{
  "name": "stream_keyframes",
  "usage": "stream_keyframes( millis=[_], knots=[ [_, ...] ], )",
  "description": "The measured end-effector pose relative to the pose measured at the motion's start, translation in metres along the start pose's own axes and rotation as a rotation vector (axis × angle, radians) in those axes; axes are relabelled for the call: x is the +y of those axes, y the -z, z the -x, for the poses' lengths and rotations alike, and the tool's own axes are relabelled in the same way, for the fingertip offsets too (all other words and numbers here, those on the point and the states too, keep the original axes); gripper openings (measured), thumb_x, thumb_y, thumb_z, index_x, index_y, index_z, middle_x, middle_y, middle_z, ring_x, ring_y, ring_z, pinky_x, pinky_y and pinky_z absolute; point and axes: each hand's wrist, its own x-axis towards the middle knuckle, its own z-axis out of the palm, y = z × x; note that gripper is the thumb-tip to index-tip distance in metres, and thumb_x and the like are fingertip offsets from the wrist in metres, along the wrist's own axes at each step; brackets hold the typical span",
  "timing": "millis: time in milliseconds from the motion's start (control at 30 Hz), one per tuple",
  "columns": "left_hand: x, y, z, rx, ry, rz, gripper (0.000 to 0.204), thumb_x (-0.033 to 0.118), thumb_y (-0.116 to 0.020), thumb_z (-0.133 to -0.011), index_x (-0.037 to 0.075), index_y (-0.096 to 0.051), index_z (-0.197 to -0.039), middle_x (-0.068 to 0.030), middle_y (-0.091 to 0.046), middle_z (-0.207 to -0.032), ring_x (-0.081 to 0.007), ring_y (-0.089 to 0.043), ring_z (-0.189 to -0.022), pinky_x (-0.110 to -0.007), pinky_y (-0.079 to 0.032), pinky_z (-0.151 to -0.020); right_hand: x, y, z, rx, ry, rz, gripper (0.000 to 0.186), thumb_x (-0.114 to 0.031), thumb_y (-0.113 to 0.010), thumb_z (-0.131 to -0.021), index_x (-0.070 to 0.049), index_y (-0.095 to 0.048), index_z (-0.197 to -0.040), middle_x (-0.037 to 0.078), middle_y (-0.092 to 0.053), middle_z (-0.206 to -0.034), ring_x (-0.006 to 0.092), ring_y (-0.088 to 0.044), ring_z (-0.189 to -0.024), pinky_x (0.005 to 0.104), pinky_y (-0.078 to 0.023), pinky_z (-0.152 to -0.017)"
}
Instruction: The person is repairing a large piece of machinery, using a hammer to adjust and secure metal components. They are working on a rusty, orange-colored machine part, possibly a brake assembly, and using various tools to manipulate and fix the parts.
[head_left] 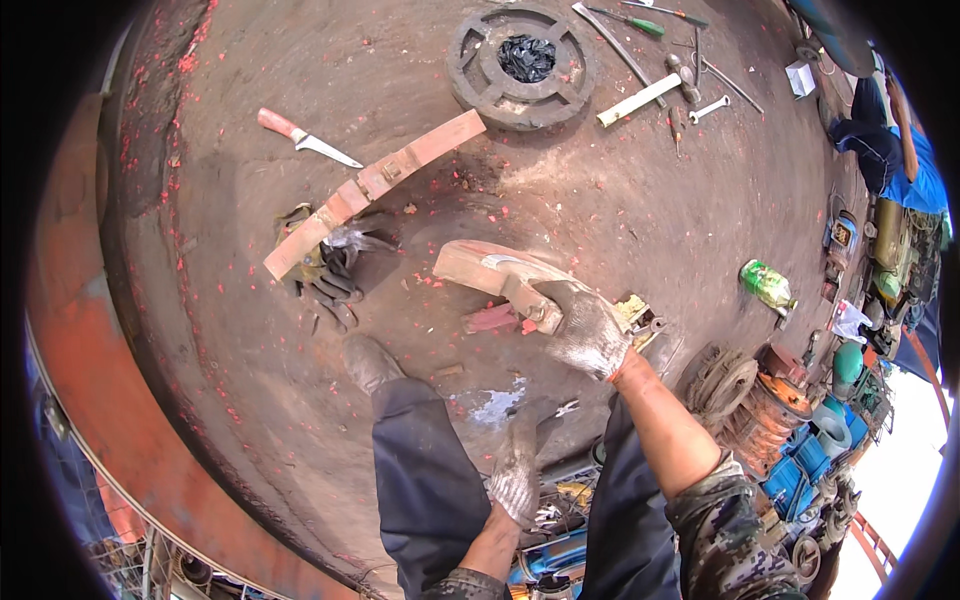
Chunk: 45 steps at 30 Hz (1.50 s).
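Curved block: in the head view, near the centre, held up by its right-hand part, its free end pointing left, a lug on its lower side.
Right hand: in a pale knit glove with darker fingers, closed around the block.
Left hand: gloved too, low between the legs; I cannot tell whether its fingers grip anything.
Pale patch: on the floor, just beyond the left hand.
Scraps: a red piece below the block, a yellow one beside the right hand.
Second curved bar: reddish, lying slantwise over a heap of gloves.
Knife: red-handled, upper left, its tip close to the bar.
Spoked ring: top centre, crumpled black plastic in its middle.
Tools: hammer crossing the lower end of a metal rod; wrench to their right, green-handled screwdriver above.
Right side: green bottle on its side, coiled rope, a person in blue at the rim.
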Motion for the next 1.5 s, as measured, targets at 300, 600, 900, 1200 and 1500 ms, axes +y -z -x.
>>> stream_keyframes(
  millis=[300, 600, 900, 1200, 1500],
  knots=[
    [-0.057, -0.003, -0.012, -0.074, 0.151, -0.119, 0.080, 0.065, -0.031, -0.110, -0.005, -0.054, -0.142, -0.0198, -0.065, -0.136, -0.0302, -0.060, -0.130, -0.045, -0.040, -0.119, 0.034, 0.027, -0.032, -0.355, -0.410, -0.877, 0.061, -0.055, -0.051, -0.106, -0.017, -0.051, -0.154, 0.002, -0.073, -0.112, 0.0095, -0.063, -0.075, 0.0271, -0.051, -0.058],
    [-0.018, -0.021, -0.006, -0.157, 0.189, -0.041, 0.087, 0.069, -0.030, -0.108, -0.007, -0.052, -0.143, -0.0213, -0.064, -0.136, -0.0319, -0.060, -0.130, -0.046, -0.039, -0.119, 0.070, 0.022, -0.062, -0.641, -0.342, -0.481, 0.066, -0.062, -0.043, -0.106, -0.024, -0.044, -0.160, 0.011, -0.065, -0.142, 0.0270, -0.074, -0.106, 0.0359, -0.057, -0.075],
    [-0.015, -0.018, -0.003, -0.097, 0.172, 0.076, 0.078, 0.063, -0.033, -0.111, -0.007, -0.053, -0.141, -0.0213, -0.065, -0.134, -0.0326, -0.061, -0.127, -0.047, -0.040, -0.118, 0.010, 0.040, 0.010, -0.143, -0.011, -0.225, 0.072, -0.033, -0.070, -0.091, -0.004, -0.049, -0.153, 0.027, -0.060, -0.143, 0.0394, -0.060, -0.132, 0.0447, -0.048, -0.110],
    [-0.019, -0.003, 0.004, -0.075, 0.128, 0.045, 0.069, 0.053, -0.038, -0.113, -0.006, -0.056, -0.142, -0.0179, -0.067, -0.136, -0.0267, -0.063, -0.125, -0.039, -0.043, -0.114, -0.006, 0.009, -0.025, -0.154, -0.043, 0.033, 0.073, -0.012, -0.076, -0.079, -0.005, -0.054, -0.149, 0.020, -0.069, -0.133, 0.0353, -0.067, -0.123, 0.0428, -0.052, -0.105],
    [-0.021, 0.005, 0.009, -0.078, 0.046, 0.133, 0.054, 0.041, -0.043, -0.114, -0.007, -0.062, -0.133, -0.0183, -0.069, -0.129, -0.0278, -0.068, -0.119, -0.042, -0.049, -0.111, 0.061, 0.061, -0.048, 0.013, -0.390, -0.462, 0.033, -0.005, -0.070, -0.083, 0.002, -0.075, -0.115, 0.010, -0.075, -0.111, 0.0179, -0.071, -0.097, 0.0341, -0.057, -0.087]
  ],
)
